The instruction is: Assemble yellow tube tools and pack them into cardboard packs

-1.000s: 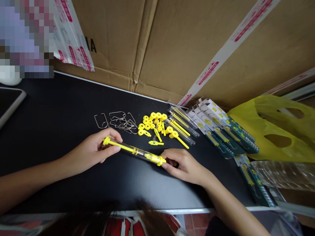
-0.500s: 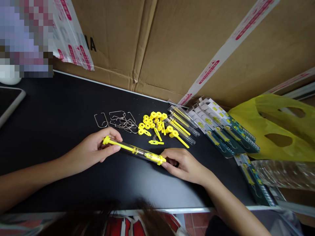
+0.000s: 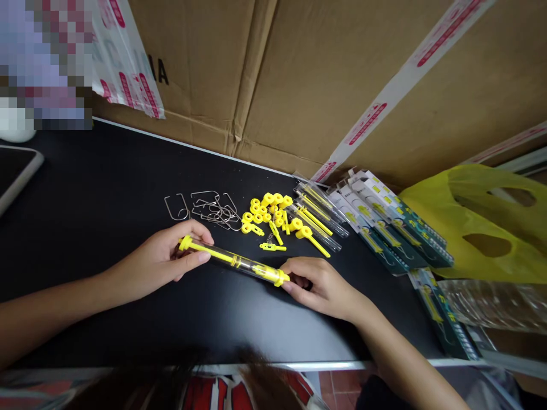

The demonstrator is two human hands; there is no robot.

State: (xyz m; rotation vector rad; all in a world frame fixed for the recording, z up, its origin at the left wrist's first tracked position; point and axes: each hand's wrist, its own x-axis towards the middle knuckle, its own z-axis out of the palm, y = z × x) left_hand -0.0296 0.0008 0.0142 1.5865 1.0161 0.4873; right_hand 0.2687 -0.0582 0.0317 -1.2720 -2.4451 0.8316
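Between my hands is a clear plastic tube with yellow ends, a yellow rod and a spring inside. My left hand is closed around its left end, thumb along the side. The fingertips of my right hand pinch the yellow tip at the right end. Behind the tube lie bent metal wire hooks in a tangle. Several yellow rings and caps are heaped to their right, with a yellow stick part and small springs. More clear tubes with yellow rods lie beyond.
Printed boxes are stacked at the right, one more box near the front edge. A yellow plastic bag and a clear plastic bottle sit beside them. A large cardboard box stands behind the black table. At far left lies a phone-like device.
Both hands keep the same grip on the tube, which has barely moved. The view has shifted very slightly.
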